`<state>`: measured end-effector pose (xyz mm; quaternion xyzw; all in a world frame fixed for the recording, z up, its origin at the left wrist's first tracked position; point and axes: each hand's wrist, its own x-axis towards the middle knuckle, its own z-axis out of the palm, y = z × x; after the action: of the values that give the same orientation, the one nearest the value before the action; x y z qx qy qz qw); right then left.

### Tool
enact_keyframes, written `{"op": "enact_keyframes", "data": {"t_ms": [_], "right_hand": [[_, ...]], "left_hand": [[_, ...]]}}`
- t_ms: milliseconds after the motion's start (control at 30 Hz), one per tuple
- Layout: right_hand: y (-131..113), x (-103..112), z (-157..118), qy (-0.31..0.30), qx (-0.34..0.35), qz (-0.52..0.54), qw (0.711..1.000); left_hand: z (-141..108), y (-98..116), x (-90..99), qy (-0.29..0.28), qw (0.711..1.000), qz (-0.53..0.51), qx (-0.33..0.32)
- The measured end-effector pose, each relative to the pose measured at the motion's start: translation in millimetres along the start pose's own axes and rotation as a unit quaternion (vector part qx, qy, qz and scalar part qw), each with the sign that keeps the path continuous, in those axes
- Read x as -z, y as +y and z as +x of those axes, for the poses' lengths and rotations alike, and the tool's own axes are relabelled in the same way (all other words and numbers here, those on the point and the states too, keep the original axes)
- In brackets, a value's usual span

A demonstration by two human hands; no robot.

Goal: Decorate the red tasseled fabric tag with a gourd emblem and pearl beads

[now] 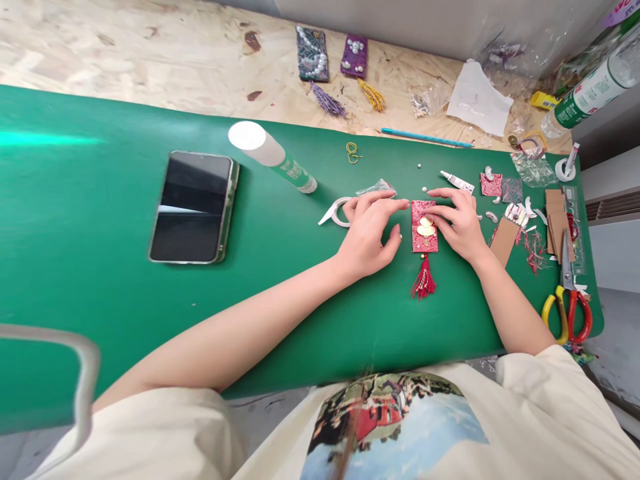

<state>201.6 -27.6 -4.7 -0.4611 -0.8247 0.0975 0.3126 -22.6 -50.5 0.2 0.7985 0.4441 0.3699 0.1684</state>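
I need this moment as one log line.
right hand: at gold ornament on red patterned charm | left hand: open, beside charm | red tassel: charm's near end

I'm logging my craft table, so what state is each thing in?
Red piece: flat, tassel attached
Left hand: open, beside it
Right hand: fingertips at gold ornament
Phone: flat, screen dark
Scissors: blades look closed
Tape roll: end sticking out
White-topped container: standing upright
White tube: lying flat
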Motion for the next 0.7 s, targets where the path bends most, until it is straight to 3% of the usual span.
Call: {"op": "enact_keyframes", "data": {"t_ms": [700], "right_hand": [[0.8,9.2,-1.4,-0.031,-0.039,-0.073,0.996]], "left_hand": [[-0.1,-0.8,-0.8,0.018,1.0,0.01,-0.021]]}}
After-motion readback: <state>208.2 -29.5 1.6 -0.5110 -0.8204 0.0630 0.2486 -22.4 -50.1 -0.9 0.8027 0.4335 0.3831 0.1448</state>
